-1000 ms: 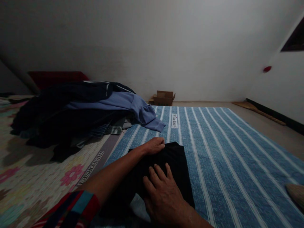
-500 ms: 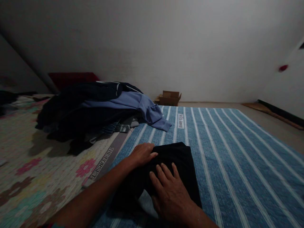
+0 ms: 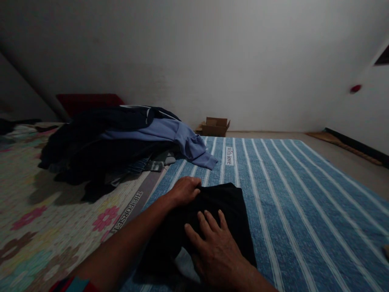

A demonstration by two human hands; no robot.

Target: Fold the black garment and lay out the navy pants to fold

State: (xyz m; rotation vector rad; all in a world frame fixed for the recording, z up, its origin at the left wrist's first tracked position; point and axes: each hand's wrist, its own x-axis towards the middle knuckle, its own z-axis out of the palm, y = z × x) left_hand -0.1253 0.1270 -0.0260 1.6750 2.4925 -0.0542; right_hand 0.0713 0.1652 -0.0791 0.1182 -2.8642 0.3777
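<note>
Folded black garment (image 3: 227, 198) lies nr L edge of blue striped sheet (image 3: 298, 211). R hand (image 3: 216, 245) rests on it, grip open, fingers spread; L hand (image 3: 186, 190) at its far L corner, fingers curled, can't tell if grip's closed on it. Clothes pile (image 3: 127, 140) spills over sheet's L edge; cardboard box (image 3: 214, 129) beyond far edge.

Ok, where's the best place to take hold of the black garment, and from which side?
I'd probably take the black garment by its far right corner, coming in from the right over the striped sheet. That corner looks uncovered and the right edge fairly straight, whereas the left hand covers the far left part and the right hand lies spread on top.
</note>
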